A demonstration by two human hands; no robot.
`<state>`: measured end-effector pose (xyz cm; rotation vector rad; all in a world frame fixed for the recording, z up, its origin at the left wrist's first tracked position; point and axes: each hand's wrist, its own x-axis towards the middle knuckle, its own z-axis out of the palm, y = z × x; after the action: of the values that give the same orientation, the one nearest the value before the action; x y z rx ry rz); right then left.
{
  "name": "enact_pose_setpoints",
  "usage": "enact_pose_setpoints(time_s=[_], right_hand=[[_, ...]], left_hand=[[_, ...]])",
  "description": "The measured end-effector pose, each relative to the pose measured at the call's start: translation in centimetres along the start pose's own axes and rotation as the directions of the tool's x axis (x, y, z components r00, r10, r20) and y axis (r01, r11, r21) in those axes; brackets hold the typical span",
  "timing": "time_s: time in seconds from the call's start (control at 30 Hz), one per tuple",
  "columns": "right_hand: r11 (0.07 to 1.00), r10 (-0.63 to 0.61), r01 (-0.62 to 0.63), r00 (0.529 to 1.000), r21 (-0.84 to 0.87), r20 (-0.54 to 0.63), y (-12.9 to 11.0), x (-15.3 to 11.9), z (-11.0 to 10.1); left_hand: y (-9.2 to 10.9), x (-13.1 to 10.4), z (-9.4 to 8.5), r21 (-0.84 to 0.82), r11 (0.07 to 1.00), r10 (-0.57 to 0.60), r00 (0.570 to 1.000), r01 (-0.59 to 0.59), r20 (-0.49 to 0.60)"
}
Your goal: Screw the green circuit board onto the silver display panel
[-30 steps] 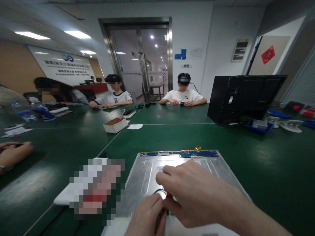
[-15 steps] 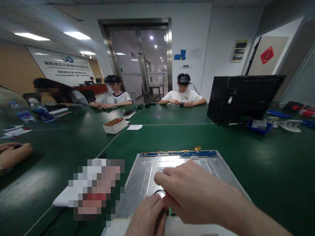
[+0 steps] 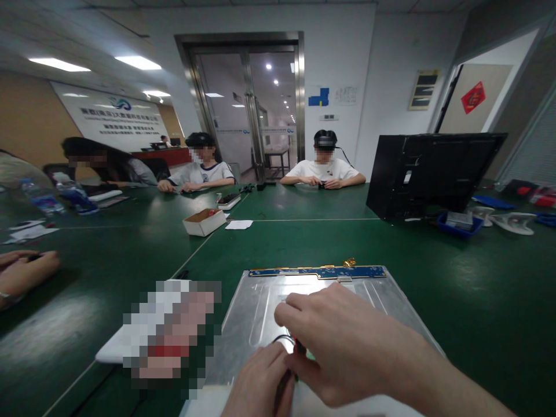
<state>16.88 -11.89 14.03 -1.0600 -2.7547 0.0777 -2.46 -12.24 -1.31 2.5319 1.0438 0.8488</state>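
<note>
A flat metal panel [image 3: 243, 324] lies in front of me, with a blue circuit strip [image 3: 304, 272] along its far edge. Over its lower middle, my right hand [image 3: 339, 341] is curled and closed round a small red and dark thing, mostly hidden by the fingers. Just left of it and touching it, my left hand [image 3: 263, 376] is closed near a black wire [image 3: 283, 337] that loops above its fingertips. What the left fingers pinch is hidden. A bit of green board shows between the two hands.
A blurred-out white and reddish item [image 3: 169, 330] lies left of the panel. Farther off are an open box [image 3: 204, 222], a black monitor [image 3: 430, 174] and a blue tray [image 3: 459, 223]. A person's hands [image 3: 30, 272] rest at the left; other people sit across the table.
My right hand has shifted slightly, its fingers tilting a little, and more green shows beneath them. The left hand has barely moved.
</note>
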Motion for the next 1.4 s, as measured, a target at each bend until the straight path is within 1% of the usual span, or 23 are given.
enact_pose_setpoints(time_s=[0.13, 0.2, 0.33, 0.47, 0.63, 0.8, 0.97, 1.1, 1.23, 1.3, 1.4], right_hand=[[1.000, -0.017, 0.016, 0.998, 0.015, 0.055, -0.3, 0.0, -0.5], [1.000, -0.021, 0.020, 0.998, 0.018, 0.061, -0.3, 0.0, -0.5], [0.999, -0.034, 0.034, 0.998, -0.007, 0.045, -0.1, 0.0, -0.3], [0.999, -0.016, 0.018, 0.999, -0.050, 0.037, 0.0, 0.1, 0.1], [0.998, -0.012, 0.010, 0.999, -0.058, -0.037, 0.3, 0.1, 0.8], [1.000, 0.008, -0.008, 1.000, -0.025, 0.009, 0.2, -0.1, 0.6], [1.000, -0.008, 0.008, 0.999, 0.003, 0.047, 0.0, -0.2, -0.1], [0.999, -0.023, 0.025, 0.999, -0.039, 0.029, 0.1, -0.1, 0.1], [0.998, -0.020, 0.021, 1.000, -0.052, 0.006, 0.2, 0.0, 0.6], [0.999, -0.014, 0.014, 1.000, -0.053, -0.003, 0.2, 0.0, 0.7], [0.999, -0.003, 0.003, 1.000, -0.049, -0.007, 0.2, 0.2, 0.8]], left_hand=[[0.3, 0.2, -0.3, -0.020, 1.000, -0.008, 1.000, 0.009, 0.007], [0.4, 0.2, -0.5, -0.034, 0.999, -0.009, 1.000, 0.009, 0.001], [0.5, 0.2, -0.6, -0.036, 0.999, -0.010, 1.000, 0.011, 0.010], [0.3, 0.0, -0.3, -0.008, 1.000, 0.000, 1.000, 0.000, 0.026], [0.2, 0.0, -0.1, 0.015, 1.000, 0.024, 1.000, -0.024, -0.015], [0.1, 0.0, 0.0, 0.014, 1.000, 0.013, 1.000, -0.013, -0.010], [0.3, 0.2, -0.2, -0.031, 0.999, 0.006, 1.000, -0.007, -0.023], [0.4, 0.3, -0.4, -0.041, 0.999, 0.010, 1.000, -0.010, -0.007], [0.2, 0.1, -0.3, -0.004, 1.000, 0.008, 1.000, -0.008, 0.021], [0.2, 0.1, -0.2, 0.012, 1.000, 0.019, 1.000, -0.019, 0.004], [0.1, 0.2, 0.0, 0.015, 0.998, 0.067, 0.996, -0.066, -0.060]])
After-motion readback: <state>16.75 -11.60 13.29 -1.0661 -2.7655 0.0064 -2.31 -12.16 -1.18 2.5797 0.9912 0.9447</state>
